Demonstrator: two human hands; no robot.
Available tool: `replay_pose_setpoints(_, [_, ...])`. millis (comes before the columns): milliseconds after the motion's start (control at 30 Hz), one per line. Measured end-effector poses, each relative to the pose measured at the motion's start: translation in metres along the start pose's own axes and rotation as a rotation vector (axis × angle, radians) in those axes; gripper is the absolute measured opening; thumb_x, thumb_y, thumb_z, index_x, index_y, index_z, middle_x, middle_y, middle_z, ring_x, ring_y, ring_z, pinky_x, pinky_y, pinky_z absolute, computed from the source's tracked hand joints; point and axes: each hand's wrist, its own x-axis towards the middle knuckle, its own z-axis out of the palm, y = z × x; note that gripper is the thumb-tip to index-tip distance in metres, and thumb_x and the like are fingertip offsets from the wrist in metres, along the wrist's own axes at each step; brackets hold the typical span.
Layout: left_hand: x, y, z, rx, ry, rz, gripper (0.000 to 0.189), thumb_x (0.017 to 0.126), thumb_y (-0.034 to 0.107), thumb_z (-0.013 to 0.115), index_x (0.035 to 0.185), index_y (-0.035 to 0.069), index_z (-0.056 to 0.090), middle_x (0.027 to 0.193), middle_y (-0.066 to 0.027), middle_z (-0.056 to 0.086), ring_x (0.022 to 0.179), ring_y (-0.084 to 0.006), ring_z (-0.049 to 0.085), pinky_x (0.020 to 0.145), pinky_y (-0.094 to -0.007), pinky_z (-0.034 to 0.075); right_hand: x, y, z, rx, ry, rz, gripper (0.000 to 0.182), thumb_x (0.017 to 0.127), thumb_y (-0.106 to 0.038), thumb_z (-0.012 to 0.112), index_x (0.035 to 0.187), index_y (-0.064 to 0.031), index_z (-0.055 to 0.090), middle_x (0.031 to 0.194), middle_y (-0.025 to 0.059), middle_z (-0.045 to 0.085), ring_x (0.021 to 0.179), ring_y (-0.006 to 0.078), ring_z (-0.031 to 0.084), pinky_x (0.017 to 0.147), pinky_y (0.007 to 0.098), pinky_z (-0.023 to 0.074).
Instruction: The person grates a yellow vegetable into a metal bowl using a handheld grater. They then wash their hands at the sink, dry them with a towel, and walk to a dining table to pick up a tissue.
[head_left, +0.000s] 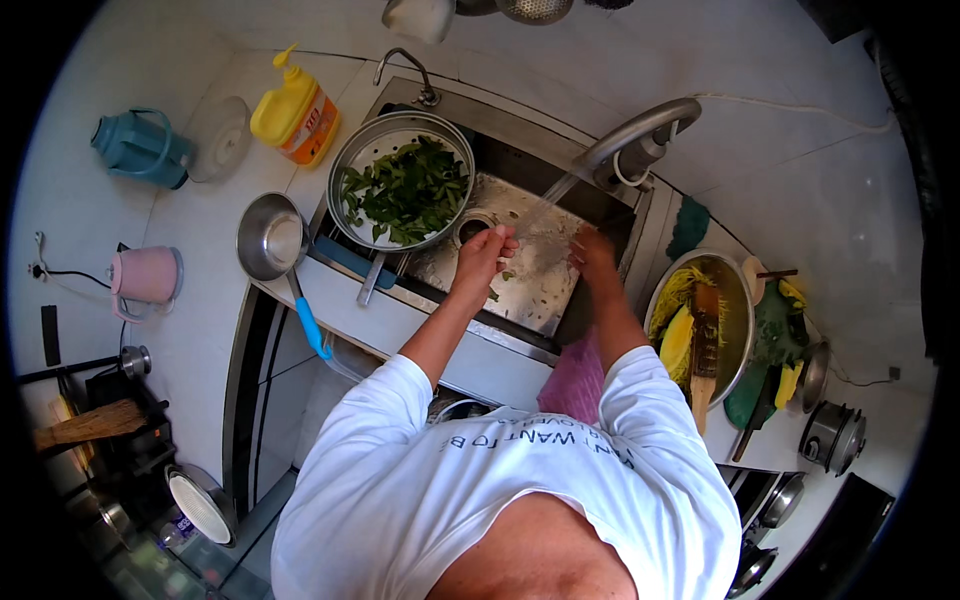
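Water runs from the curved metal faucet (637, 131) down into the stainless steel sink (525, 292). My left hand (484, 259) is beside the stream over the sink, its fingers curled; whether it holds anything small is unclear. On the stream's other side, my right hand (592, 255) hangs low in the basin, blurred and partly in shade. A round metal strainer pan (341, 217) with green leaves (409, 187) rests across the sink's left part, near my left hand. Loose bits of leaf lie on the sink bottom, and the drain (474, 226) shows between the pan and my left hand.
Left of the sink are a blue-handled metal ladle (270, 236) and a yellow detergent bottle (289, 120). At right, a metal bowl (745, 360) holds yellow shreds and a wooden grater (705, 330). Beyond it lies a knife (757, 412). A pink cloth (574, 379) hangs at the sink's front.
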Motion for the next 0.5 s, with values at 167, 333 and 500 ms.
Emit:
replay_pose_setpoints(167, [-0.005,-0.001,-0.004,-0.13,-0.227,-0.091,0.084,0.079,0.069,0.03,0.128,0.0,0.035,0.124,-0.014,0.044,0.115,-0.0206,0.04,0.093,-0.0381,0.03,0.03,-0.016,-0.058,0.349,0.059,-0.139,0.015,0.086,-0.021,0.053,0.094,-0.0078,0.056,0.079,0.0059,0.06,0.067,0.0166,0.057,0.056,0.029,0.0469])
replay_pose_setpoints(333, [-0.005,-0.011,-0.003,-0.361,-0.431,-0.143,0.103,0.072,0.079,0.02,0.135,-0.004,0.018,0.142,-0.0196,0.016,0.133,-0.0262,0.011,0.105,-0.0456,0.01,-0.017,-0.022,-0.018,-0.04,-0.118,-0.317,0.016,0.086,-0.022,0.053,0.093,-0.007,0.056,0.08,0.0056,0.062,0.061,0.0148,0.057,0.056,0.0264,0.0465])
replay_pose_setpoints(500, [-0.001,-0.017,-0.001,-0.445,-0.428,-0.199,0.101,0.072,0.078,0.019,0.133,-0.002,0.025,0.14,-0.0178,0.021,0.132,-0.0249,0.014,0.105,-0.0441,0.011,-0.068,0.0,0.034,-0.223,-0.206,-0.248,0.008,0.083,-0.014,0.055,0.088,-0.0069,0.057,0.08,0.0036,0.061,0.063,0.0103,0.056,0.053,0.0251,0.0438])
